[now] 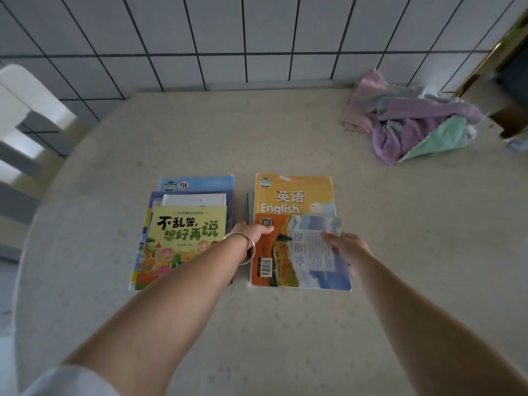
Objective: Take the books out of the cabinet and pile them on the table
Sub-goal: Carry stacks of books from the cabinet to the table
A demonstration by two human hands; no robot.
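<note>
Two piles of books lie side by side on the table (285,324). The left pile (197,185) has a yellow-green cartoon book (183,232) on top. On the right pile, an orange English textbook (294,197) lies under a book showing its orange-and-blue back cover (303,252). My left hand (251,234), with a bangle on the wrist, grips that top book's left edge. My right hand (347,247) holds its right edge, thumb on the cover. The cabinet is out of view.
A heap of pink, purple and mint cloths (411,121) sits at the table's far right. A white chair (25,118) stands to the left of the table. A tiled wall (228,38) rises behind it.
</note>
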